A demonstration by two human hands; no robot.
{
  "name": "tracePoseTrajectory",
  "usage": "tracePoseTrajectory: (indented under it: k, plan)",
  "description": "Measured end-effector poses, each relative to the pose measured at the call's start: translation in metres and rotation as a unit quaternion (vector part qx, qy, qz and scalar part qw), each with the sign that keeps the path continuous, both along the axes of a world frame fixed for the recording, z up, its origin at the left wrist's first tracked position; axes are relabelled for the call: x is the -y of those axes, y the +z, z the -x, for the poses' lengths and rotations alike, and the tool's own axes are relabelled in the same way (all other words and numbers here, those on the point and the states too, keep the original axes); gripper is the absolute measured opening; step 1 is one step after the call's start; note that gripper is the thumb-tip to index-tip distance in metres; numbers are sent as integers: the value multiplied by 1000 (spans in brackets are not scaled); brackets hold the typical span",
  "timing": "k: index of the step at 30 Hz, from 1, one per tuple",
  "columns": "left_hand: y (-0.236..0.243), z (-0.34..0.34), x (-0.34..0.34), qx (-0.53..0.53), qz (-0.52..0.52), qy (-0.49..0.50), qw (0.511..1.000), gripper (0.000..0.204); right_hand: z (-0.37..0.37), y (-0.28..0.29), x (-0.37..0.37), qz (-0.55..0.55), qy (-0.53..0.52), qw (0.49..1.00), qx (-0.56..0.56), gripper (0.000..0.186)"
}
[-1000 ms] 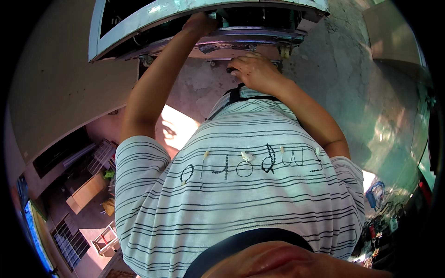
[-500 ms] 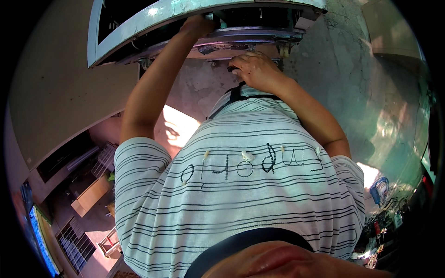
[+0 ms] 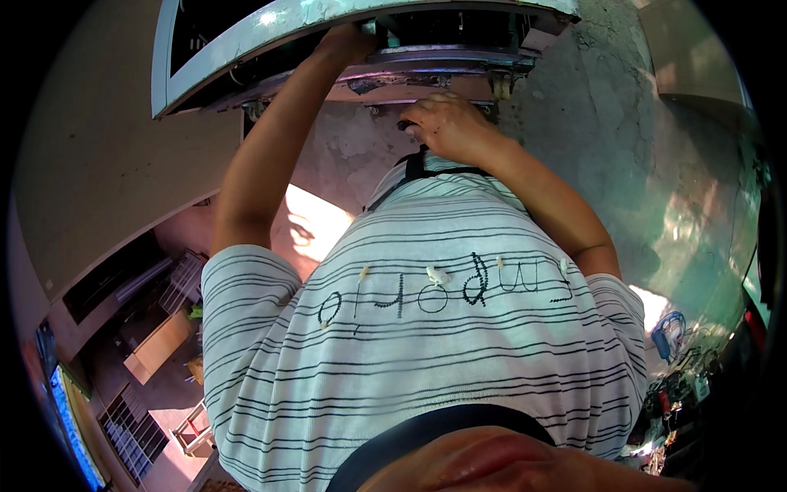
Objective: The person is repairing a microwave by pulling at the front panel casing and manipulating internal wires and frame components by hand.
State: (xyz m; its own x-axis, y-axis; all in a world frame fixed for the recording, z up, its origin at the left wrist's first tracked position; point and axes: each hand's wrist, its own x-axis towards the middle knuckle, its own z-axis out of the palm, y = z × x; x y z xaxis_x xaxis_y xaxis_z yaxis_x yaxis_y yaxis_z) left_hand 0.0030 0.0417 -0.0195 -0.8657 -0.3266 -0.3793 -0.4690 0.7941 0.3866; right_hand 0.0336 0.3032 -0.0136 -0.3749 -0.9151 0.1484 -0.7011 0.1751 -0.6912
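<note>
The left hand (image 3: 344, 45) is poked into a dark gap in a big, worn white box with a metal frame (image 3: 287, 34), which stands at the top, in front of the person. Its fingers are hidden in the dark, so I cannot tell if they hold anything. A long, shiny metal rail (image 3: 447, 57) runs just beside that hand. The right hand (image 3: 449, 129) is lower down, near the bottom edge of the box. Its fingers are bent around a small, dark black thing (image 3: 405, 125); only its end peeks out, and I cannot tell what it is. A small, yellowish wheel (image 3: 502, 84) shows under the box, above the rough grey floor (image 3: 574, 131). The person wears a white shirt with thin dark stripes (image 3: 459, 353). Far to the right lies a bundle of blue cord (image 3: 668, 332).
</note>
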Motion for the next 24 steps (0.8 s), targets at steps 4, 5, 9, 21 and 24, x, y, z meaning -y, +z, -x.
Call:
tracePoseTrajectory:
  k: [4,5,9,21,24]
  plan:
    - [0,-2,2,-41,2,-33,999,49,-3,-12,-3,35,3,999,-7,22]
    - [1,0,-1,-10,20,-17,1000,49,-3,-13,-4,32,4,999,-7,22]
    - [-8,0,6,0,21,-6,1000,51,-1,-10,-6,24,9,1000,-12,23]
    - [34,3,-33,64,121,20,990,56,6,-15,-11,35,18,999,-10,23]
    - [29,2,-30,57,118,29,991,55,7,-9,-11,27,35,999,5,22]
